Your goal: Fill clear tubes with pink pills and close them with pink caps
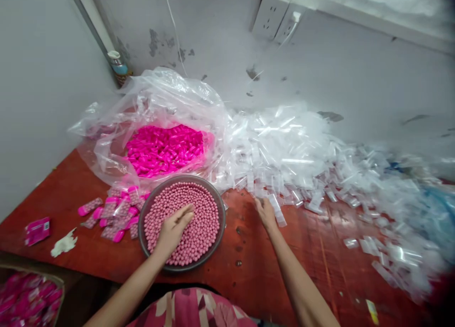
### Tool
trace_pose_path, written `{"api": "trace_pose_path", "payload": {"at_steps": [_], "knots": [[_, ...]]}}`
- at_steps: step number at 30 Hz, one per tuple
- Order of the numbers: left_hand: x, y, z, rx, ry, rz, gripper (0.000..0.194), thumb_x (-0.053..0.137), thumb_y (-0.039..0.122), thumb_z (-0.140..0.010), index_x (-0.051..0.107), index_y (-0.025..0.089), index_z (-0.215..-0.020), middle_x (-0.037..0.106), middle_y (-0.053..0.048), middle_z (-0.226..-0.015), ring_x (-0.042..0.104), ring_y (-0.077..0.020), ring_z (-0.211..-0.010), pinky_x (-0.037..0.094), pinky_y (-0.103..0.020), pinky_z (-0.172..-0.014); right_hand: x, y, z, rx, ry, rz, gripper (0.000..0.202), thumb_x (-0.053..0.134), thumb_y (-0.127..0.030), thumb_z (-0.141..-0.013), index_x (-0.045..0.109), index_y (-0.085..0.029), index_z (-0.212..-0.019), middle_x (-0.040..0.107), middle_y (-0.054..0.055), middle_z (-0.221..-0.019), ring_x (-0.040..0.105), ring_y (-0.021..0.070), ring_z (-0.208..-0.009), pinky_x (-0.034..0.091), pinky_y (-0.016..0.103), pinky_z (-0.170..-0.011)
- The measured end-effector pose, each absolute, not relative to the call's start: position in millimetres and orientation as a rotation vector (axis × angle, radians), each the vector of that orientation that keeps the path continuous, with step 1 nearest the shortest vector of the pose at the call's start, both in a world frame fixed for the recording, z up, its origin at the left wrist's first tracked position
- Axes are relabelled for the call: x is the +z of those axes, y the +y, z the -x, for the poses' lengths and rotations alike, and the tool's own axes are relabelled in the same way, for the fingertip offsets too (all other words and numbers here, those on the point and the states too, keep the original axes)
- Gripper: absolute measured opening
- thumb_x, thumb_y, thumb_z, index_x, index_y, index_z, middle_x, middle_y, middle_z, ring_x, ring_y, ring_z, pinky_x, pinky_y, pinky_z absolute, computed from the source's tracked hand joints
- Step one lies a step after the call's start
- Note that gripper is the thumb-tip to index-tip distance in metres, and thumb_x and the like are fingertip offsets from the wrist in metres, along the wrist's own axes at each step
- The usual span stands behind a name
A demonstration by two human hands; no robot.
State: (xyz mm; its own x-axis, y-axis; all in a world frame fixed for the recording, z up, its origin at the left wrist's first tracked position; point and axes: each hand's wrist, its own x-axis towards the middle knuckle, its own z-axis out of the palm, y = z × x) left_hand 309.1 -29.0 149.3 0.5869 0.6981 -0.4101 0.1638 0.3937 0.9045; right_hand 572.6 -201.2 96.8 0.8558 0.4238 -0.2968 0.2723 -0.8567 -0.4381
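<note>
My left hand [176, 227] is over a dark round bowl [222, 222] filled with small pink beads [199, 222]. Its fingers are drawn together close to the bead surface, and whatever lies inside them is hidden. Out to the right, my right hand [265, 213] reaches the front edge of a heap of clear plastic tubes [284, 147]. One clear tube [277, 211] lies right beside its fingers. Those fingers are blurred, so a grip on a tube cannot be made out.
Behind the bowl, a clear plastic bag [170, 87] holds bright pink caps [167, 149]. Bead-filled tubes with pink caps [115, 213] are piled left of the bowl. A pink packet [37, 231] lies farther left, above a box of pink items [28, 298] at the lower corner.
</note>
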Motion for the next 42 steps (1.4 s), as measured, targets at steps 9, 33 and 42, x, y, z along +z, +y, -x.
{"api": "trace_pose_path", "payload": {"at_steps": [9,33,42], "knots": [[177.0,-57.5,-352.9,0.259,0.625,-0.728,0.039,0.06,0.038,-0.071,0.059,0.013,-0.101,0.061,-0.014,-0.105,0.062,-0.0153,-0.073,0.046,-0.022,-0.059,169.3,-180.4,-433.4,1.399,-0.623,1.358,0.026,0.049,-0.039,-0.078,0.052,-0.019,-0.093,0.062,0.0,-0.075,0.057,0.0121,-0.057,0.043,0.023,-0.054],[198.5,-122.9,-301.8,0.261,0.618,-1.017,0.039,0.066,0.039,-0.063,0.06,0.015,-0.092,0.06,-0.003,-0.077,0.047,-0.0051,-0.043,0.034,-0.018,-0.04,196.3,-223.1,-366.7,1.131,-0.17,1.103,0.039,0.064,-0.037,-0.066,0.044,-0.022,-0.096,0.059,-0.003,-0.067,0.057,0.013,-0.051,0.043,0.023,-0.045],[189.7,-141.3,-302.6,0.538,0.782,-1.025,0.036,0.064,0.027,-0.065,0.058,0.017,-0.099,0.055,0.0,-0.072,0.051,-0.0094,-0.06,0.038,-0.017,-0.051,182.8,-228.2,-354.4,1.194,-0.122,1.11,0.032,0.067,-0.035,-0.065,0.046,-0.02,-0.084,0.058,-0.005,-0.058,0.055,0.0117,-0.045,0.044,0.022,-0.043]]}}
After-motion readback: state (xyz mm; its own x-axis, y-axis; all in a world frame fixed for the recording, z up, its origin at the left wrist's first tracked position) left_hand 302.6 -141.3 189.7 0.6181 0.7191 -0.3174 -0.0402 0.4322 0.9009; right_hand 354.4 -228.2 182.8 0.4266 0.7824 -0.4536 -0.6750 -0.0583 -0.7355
